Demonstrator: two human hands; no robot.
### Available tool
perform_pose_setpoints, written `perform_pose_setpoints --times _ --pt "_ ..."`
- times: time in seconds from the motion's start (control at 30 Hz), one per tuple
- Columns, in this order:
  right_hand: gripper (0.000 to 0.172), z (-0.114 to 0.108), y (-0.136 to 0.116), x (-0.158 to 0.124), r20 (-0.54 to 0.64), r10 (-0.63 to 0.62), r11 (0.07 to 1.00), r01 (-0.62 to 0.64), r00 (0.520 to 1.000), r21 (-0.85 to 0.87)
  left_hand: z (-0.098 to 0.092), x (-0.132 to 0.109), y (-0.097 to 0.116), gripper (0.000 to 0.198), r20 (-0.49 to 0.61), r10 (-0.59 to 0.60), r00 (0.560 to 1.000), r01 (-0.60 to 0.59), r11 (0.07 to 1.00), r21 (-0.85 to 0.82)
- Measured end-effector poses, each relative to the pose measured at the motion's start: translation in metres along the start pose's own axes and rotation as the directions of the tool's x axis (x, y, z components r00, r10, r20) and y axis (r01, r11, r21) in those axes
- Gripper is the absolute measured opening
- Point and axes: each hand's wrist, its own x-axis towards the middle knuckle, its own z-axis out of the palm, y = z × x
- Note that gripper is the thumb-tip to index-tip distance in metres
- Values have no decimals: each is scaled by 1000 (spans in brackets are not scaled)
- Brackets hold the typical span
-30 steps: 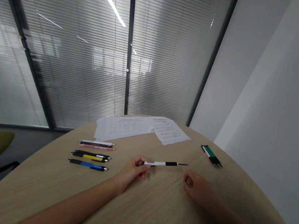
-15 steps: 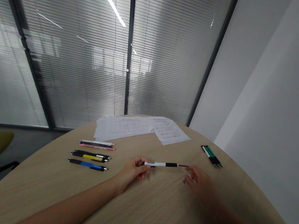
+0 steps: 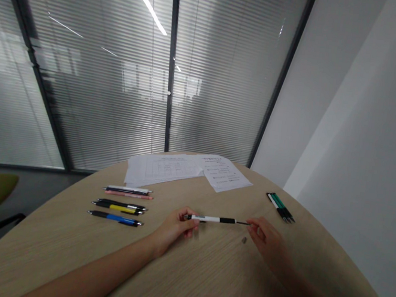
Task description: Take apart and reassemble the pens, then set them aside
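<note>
The left hand (image 3: pixel 178 224) is grasping the white pen (image 3: pixel 207 219) by its rear end, with the thumb and the fingers closed around it. This pen is above the middle of the worktop (image 3: pixel 200 279), it lies almost level, and its black grip part is directed to the right hand (image 3: pixel 268 239). From the front of the pen comes out a thin dark rod (image 3: pixel 241 222), and the right hand is pinching the outer end of this rod between the fingertips. A small grey piece (image 3: pixel 244 240) rests on the worktop, just below these fingertips; its exact form is too small to tell. On the left side several pens are laid in rows: the blue pen (image 3: pixel 117 218) is the nearest to the person, then the yellow pen (image 3: pixel 123 209) beside the black pen (image 3: pixel 114 202), and farther the pink pen (image 3: pixel 129 195) next to some pale and dark ones. On the right side, beyond the right hand, there is a slanted group of green, white and black pens (image 3: pixel 281 207). Printed papers (image 3: pixel 162 169) are spread at the far edge, in front of the blinds (image 3: pixel 115 114).
</note>
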Motion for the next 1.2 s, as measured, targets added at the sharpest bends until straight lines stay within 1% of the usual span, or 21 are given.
perform_pose_setpoints --times 0.1,0.4,0.5,0.73,0.87,1.2 --pt "22 -1 -1 0 0 -9 1000 9 1000 -8 0 0 -1 23 3 -3 1000 3 1000 -11" --pt "21 -1 2 1 -32 13 1000 -13 999 -19 1 0 -1 24 -10 -13 1000 12 1000 -15" --pt "21 -2 2 3 -47 -10 1000 9 999 -22 1 0 -1 23 -8 -10 1000 10 1000 -17" --pt "21 -3 3 4 -27 -61 998 62 998 12 0 1 -2 22 -1 -18 1000 18 1000 12" --pt "21 0 5 2 12 -72 997 72 997 18 -1 2 -3 24 16 -17 1000 16 999 27" --pt "21 0 2 -1 56 -107 992 111 993 -67 -1 3 -6 23 37 -5 999 2 999 54"
